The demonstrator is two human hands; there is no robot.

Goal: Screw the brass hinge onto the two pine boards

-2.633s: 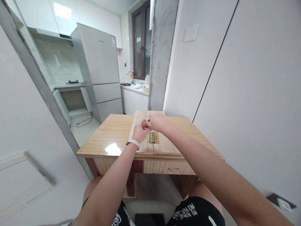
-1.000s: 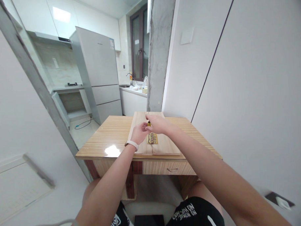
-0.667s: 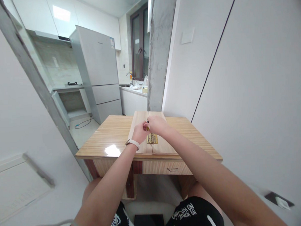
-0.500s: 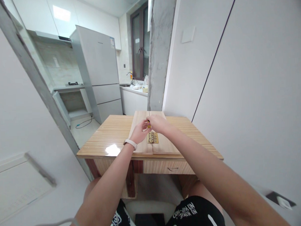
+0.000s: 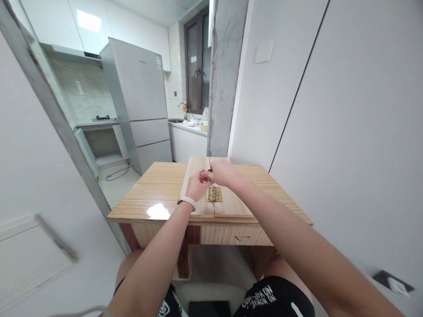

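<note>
Two light wooden boards (image 5: 234, 205) lie side by side on a wooden table (image 5: 157, 192), joined by a brass hinge (image 5: 214, 194). My right hand (image 5: 222, 172) is closed round a small screwdriver with a yellow and black handle (image 5: 208, 171), held upright just behind the hinge. My left hand (image 5: 197, 184), a pale band on its wrist, pinches at the tool's lower part beside the hinge. The tool's tip is hidden by my fingers.
A white wall (image 5: 352, 126) runs close along the right, a concrete pillar (image 5: 225, 74) stands behind the table. A fridge (image 5: 140, 101) and a kitchen counter with a sink (image 5: 186, 124) lie beyond. My knees in black shorts (image 5: 272, 299) are below the table's drawer (image 5: 242, 234).
Both hands stay at the hinge with small shifts; the yellow handle showed between my fingers half a second ago and is now mostly covered. The view has wobbled slightly.
</note>
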